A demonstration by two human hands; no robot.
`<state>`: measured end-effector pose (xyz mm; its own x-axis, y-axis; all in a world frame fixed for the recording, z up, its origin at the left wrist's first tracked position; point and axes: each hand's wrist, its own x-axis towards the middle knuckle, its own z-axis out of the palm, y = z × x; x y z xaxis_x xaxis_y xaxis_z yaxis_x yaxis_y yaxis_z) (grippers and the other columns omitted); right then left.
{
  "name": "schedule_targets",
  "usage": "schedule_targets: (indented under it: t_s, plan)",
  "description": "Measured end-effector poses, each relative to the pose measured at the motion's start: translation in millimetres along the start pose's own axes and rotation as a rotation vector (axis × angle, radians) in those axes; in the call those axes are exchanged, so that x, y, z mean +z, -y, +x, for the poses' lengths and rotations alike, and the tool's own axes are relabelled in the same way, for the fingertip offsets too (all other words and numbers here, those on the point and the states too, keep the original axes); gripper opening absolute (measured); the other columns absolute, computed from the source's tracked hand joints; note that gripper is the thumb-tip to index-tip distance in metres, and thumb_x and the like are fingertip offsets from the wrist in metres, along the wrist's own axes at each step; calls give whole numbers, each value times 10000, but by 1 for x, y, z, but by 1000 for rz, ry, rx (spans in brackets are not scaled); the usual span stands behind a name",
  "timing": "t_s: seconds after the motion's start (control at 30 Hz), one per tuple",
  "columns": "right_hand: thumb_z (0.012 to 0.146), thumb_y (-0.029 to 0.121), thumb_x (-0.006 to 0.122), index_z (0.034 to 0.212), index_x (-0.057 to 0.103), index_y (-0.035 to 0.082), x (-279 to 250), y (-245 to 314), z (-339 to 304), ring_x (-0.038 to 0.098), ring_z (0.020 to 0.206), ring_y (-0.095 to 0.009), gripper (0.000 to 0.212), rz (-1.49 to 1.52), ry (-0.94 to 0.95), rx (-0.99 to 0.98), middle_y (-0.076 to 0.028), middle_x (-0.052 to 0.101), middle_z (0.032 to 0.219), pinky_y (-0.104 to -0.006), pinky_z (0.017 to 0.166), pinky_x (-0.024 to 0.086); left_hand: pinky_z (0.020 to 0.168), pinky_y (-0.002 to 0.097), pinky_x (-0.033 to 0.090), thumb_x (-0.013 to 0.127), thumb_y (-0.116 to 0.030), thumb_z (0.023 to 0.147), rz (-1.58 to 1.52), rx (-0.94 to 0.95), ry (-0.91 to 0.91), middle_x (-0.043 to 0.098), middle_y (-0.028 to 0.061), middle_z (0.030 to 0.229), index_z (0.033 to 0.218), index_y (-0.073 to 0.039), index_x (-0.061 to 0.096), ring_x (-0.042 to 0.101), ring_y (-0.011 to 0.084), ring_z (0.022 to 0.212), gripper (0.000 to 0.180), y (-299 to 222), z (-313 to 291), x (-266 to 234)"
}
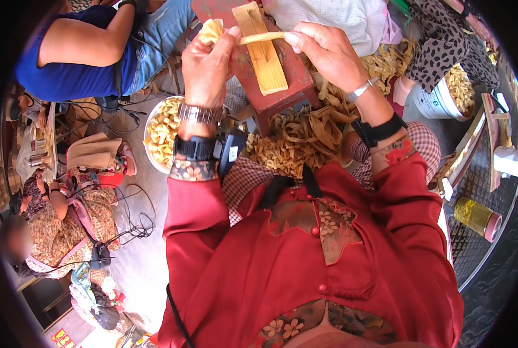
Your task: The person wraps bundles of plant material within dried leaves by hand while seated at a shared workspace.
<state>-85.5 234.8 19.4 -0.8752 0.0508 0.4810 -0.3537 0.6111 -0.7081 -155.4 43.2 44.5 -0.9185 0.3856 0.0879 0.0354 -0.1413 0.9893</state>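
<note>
A pale yellow strip, soft and doughy-looking, is stretched level between my two hands. My left hand is closed round one end, thumb on top, and a ruffled bunch of the same yellow stuff sticks out above its fingers. The other end is pinched between thumb and fingers of my right hand. Just beneath the strip lies a narrow wooden board, on a worn red stool. Below the stool, long flat yellow strips and a heap of small twisted pieces lie near my knees.
A white bowl of small yellow pieces stands left of my forearm. At the right is a white bucket with more pieces. A lidded jar rests on the glass-topped table. Two people sit at the left, with loose black cables on the floor.
</note>
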Motion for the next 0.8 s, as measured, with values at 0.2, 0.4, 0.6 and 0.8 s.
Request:
schedule_targets:
  t_s: [0.2,0.4,0.6,0.8]
  plan:
    - [921,340,485,734,498,32,26,-46,-9,364,472,-164,360,-286,43,62,-57,387,531,-347,461,320,510,261,458,614,-138,844,644,280,-177,641,31,687,900,-56,654,571,93,583,107,75,39,-18]
    - [933,252,486,821,580,29,20,12,-60,450,611,-82,268,316,105,258,-13,492,648,-238,573,381,487,178,389,667,-271,838,478,-315,82,627,11,677,975,10,625,508,39,533,316,23,-60,-19]
    - [872,206,575,840,565,50,41,82,-97,558,547,-256,160,504,241,-12,-100,539,626,-348,492,410,415,210,388,514,-333,925,642,-397,460,616,64,745,1045,15,571,469,74,471,372,84,-139,-55]
    - [848,273,570,754,533,60,68,109,-134,578,607,-307,236,465,392,-155,-117,558,635,-427,532,418,431,197,383,456,-366,945,-105,-677,340,620,80,810,1110,16,534,466,67,508,423,75,-158,0]
